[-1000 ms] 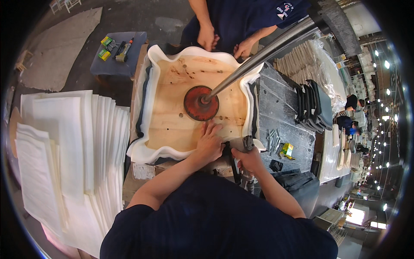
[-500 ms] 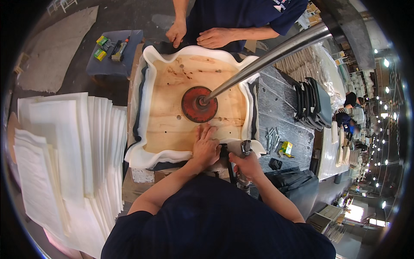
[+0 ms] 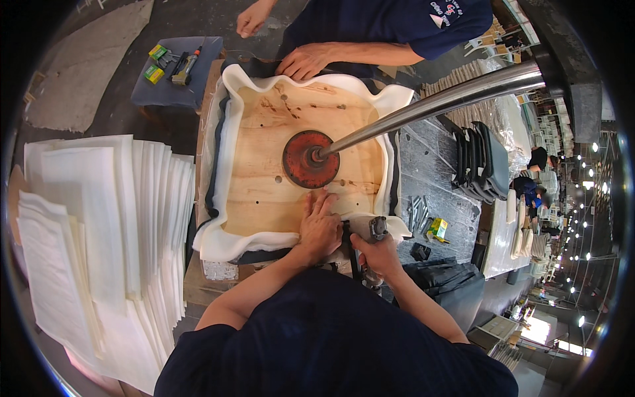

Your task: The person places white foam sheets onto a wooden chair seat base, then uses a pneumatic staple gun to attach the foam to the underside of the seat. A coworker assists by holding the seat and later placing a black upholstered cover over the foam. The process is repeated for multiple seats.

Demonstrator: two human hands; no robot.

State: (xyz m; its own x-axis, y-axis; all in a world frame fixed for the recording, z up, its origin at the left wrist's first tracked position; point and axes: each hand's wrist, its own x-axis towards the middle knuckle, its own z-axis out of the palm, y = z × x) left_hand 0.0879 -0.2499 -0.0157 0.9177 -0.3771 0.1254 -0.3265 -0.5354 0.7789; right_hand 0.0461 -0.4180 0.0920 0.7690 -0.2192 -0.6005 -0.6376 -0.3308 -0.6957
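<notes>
1. The staple gun (image 3: 372, 239), a grey metal tool with a round cap, sits at the near edge of the plywood panel (image 3: 264, 165), over the white foam (image 3: 218, 245).
2. Its handle runs down toward the person; the nose is hidden.
3. The right hand (image 3: 377, 257) wraps closed around the handle.
4. The left hand (image 3: 319, 225) lies flat, fingers spread, pressing the panel beside the gun, holding nothing.

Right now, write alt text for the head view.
A person's left hand presses on a wooden board wrapped in white foam, while the right hand grips a metal tool. A co-worker's hand rests on the far edge.
</notes>
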